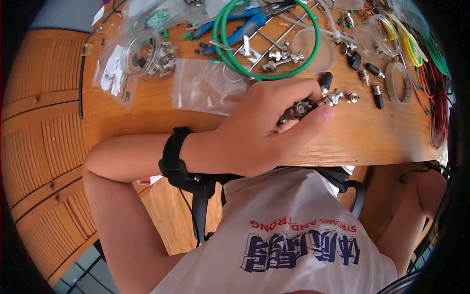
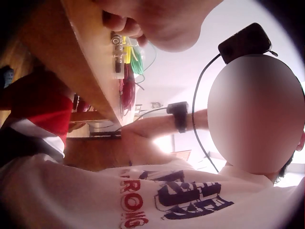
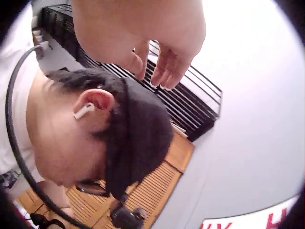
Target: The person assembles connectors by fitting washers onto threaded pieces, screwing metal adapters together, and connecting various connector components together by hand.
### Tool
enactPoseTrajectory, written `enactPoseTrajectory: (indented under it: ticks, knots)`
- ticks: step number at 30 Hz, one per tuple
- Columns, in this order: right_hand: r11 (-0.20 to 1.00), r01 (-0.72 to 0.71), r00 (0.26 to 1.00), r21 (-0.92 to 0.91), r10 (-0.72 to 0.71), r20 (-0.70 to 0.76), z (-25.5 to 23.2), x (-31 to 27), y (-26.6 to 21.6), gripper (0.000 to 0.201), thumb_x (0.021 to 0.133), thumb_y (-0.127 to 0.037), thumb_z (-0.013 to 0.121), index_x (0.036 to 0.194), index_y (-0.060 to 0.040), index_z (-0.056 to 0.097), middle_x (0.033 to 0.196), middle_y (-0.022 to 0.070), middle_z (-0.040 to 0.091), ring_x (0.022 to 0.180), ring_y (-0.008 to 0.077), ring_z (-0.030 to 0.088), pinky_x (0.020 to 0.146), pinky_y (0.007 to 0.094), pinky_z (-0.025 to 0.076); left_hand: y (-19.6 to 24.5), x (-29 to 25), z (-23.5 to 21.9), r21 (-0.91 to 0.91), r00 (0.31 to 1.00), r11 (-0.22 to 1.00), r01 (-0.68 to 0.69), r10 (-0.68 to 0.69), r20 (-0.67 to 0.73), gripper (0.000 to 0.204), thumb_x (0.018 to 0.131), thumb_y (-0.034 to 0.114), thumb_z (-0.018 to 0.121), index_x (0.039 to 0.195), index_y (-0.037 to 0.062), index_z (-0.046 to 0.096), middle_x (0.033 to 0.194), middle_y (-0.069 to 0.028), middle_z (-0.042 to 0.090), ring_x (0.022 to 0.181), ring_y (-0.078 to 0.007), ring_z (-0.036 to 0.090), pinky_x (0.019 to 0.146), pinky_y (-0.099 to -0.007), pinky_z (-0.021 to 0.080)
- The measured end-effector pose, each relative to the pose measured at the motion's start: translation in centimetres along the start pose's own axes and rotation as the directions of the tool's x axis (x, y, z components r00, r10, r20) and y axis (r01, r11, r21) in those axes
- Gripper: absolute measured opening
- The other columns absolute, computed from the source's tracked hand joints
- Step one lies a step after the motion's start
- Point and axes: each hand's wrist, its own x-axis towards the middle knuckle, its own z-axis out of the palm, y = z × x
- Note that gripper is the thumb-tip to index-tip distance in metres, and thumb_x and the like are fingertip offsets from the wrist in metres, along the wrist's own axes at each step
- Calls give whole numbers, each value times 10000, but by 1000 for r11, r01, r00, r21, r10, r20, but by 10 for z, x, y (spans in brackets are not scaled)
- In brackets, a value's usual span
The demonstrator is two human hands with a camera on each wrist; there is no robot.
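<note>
In the head view my left hand [image 1: 259, 130] is over the table's front part, fingers curled round several metal coaxial connectors [image 1: 298, 110]. Another silver BNC connector [image 1: 334, 97] shows right at the thumb tip and index finger. A small silver connector [image 1: 352, 98] and a black-sleeved connector [image 1: 326, 81] lie just beyond the fingertips. The palm hides part of what the hand holds. My right hand [image 3: 143, 33] is raised beside the head in the right wrist view, its fingers [image 3: 167, 71] loosely bent with nothing between them; the head view does not show it.
A green cable loop [image 1: 219, 36] and blue-handled pliers [image 1: 252, 27] lie behind the left hand. Plastic bags [image 1: 200, 83] are to the left, with a clear round container [image 1: 142, 51]. A clear ring [image 1: 397, 83], more connectors and coloured wires [image 1: 438, 103] lie right. The table's front edge [image 1: 382, 164] is near the body.
</note>
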Motion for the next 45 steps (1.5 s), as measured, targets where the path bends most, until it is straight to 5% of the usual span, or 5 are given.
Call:
enactPoseTrajectory:
  ticks: [11, 14, 28, 34, 45]
  knots:
    - [979, 192, 975, 74, -182, -124, -6, 5, 4, 298, 1050, -254, 604, 1211, -15, 680, 1093, 78, 699, 955, 132, 618, 800, 307, 456, -4, 1, 5, 18, 996, 996, -84, 85, -33, 233, 1051, 213, 600, 942, 7, 595, 754, -3, 505, 700, -67, 429, 609, -269, 357]
    - [968, 240, 962, 80, -226, -152, 57, 39, -58, 309, 1050, -262, 602, 1225, -15, 667, 1114, 82, 686, 984, 141, 604, 830, 322, 447, -5, 2, 6, 28, 993, 993, -113, 114, -40, 246, 1052, 222, 598, 933, 6, 597, 754, 1, 510, 699, -63, 430, 609, -269, 358]
    - [874, 464, 868, 144, -416, -272, 641, 335, -518, 366, 1054, -298, 591, 1290, -18, 610, 1215, 104, 628, 1122, 185, 540, 967, 395, 403, 0, 3, 2, 30, 997, 997, -77, 78, -25, 241, 1054, 228, 598, 947, 12, 591, 763, 13, 494, 696, -51, 416, 607, -265, 349]
    - [827, 540, 818, 157, -472, -327, 799, 413, -643, 394, 1056, -313, 587, 1317, -19, 585, 1257, 114, 602, 1182, 204, 513, 1025, 427, 384, -5, 0, 5, 33, 990, 991, -130, 131, -53, 247, 1059, 230, 592, 943, 12, 586, 767, 10, 493, 699, -58, 417, 609, -270, 351]
    - [712, 689, 684, 136, -577, -446, 769, 423, -642, 447, 1058, -341, 578, 1368, -21, 539, 1336, 131, 556, 1290, 239, 463, 1133, 484, 349, 3, -2, 1, -1, 999, 999, -42, 42, -17, 249, 1057, 223, 592, 924, 13, 589, 746, 7, 507, 687, -59, 423, 603, -270, 350]
